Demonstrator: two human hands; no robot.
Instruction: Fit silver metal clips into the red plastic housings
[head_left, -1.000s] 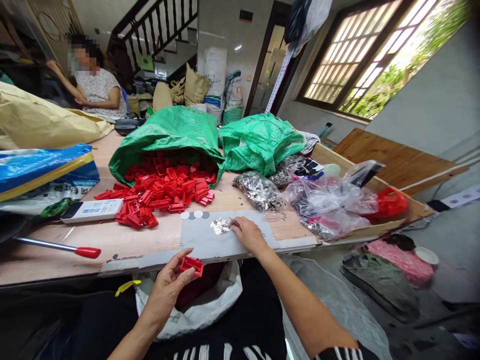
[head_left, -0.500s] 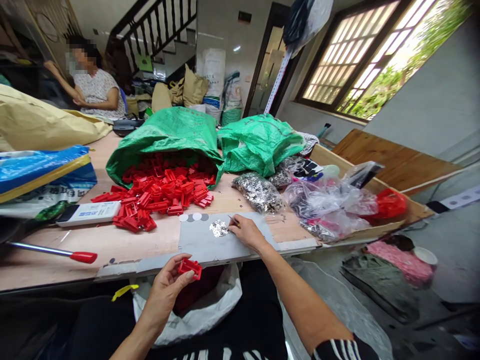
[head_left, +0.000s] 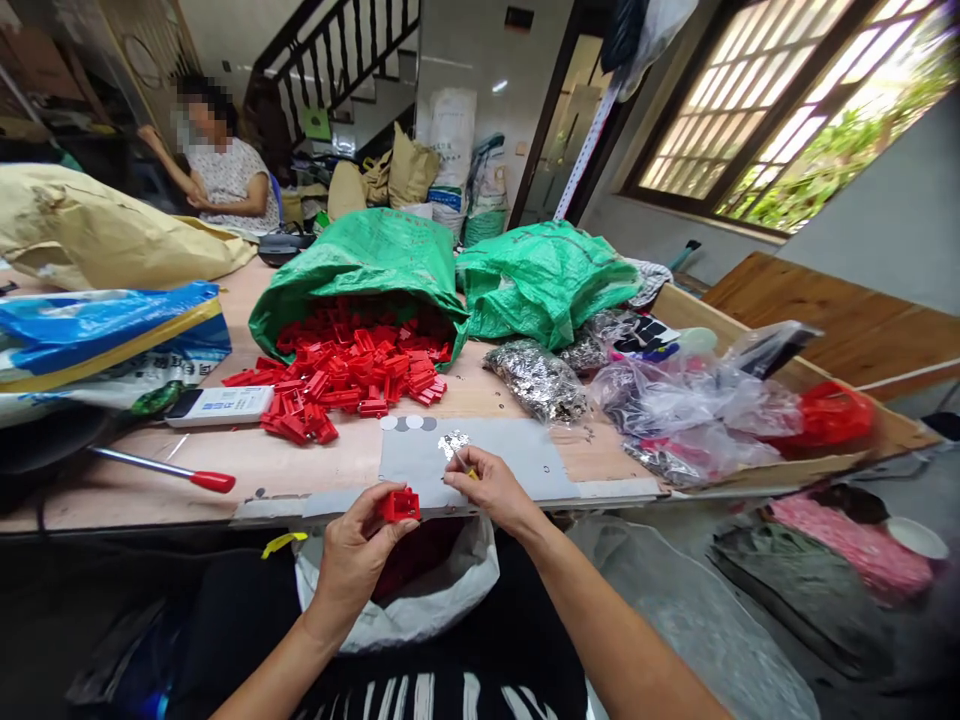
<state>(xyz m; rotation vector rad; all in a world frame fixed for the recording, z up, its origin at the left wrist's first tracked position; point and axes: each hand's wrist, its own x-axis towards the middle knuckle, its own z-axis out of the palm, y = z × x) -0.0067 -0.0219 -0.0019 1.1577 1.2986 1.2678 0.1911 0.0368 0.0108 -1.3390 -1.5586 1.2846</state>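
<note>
Loosely curled, left hand (head_left: 358,550) pinches red clip (head_left: 400,505).

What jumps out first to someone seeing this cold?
The heap of red plastic parts spilling from a green sack mid-table grabs the eye first. At the near edge, the left hand pinches one red part, while the right hand holds a thin tool beside a small pile of shiny metal bits on a grey sheet. Another person sits at the far left.
</note>
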